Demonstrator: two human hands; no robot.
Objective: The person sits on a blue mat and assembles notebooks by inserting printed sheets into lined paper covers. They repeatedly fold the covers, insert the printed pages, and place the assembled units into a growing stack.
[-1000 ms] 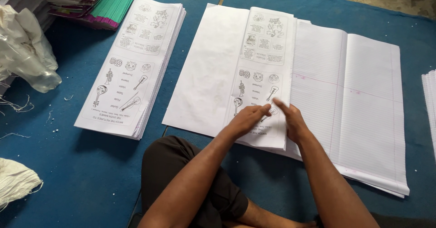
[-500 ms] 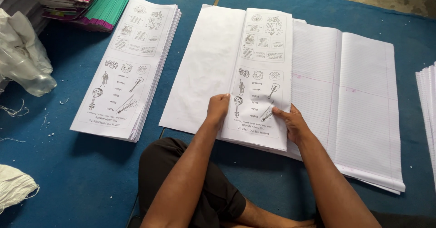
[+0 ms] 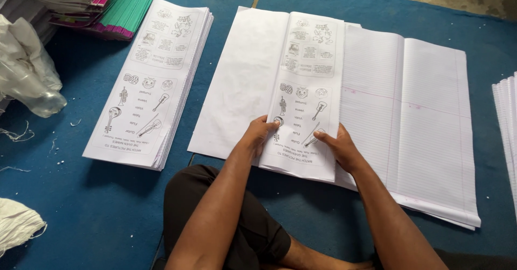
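Both hands grip the printed sheet [image 3: 304, 103] at its near edge: left hand [image 3: 260, 134] & right hand [image 3: 338, 147], fingers curled on it, atop the ruled paper [image 3: 425, 124] mid-mat [image 3: 81, 205]. Sheet stack [image 3: 151, 81] lies left.

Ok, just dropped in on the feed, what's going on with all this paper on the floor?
A person sits on a blue mat and holds a folded printed worksheet with both hands: the left hand on its lower left edge, the right hand on its lower right. The sheet lies on a spread of large white and ruled sheets. A stack of the same printed sheets sits to the left, with colourful-edged notebooks beyond it.
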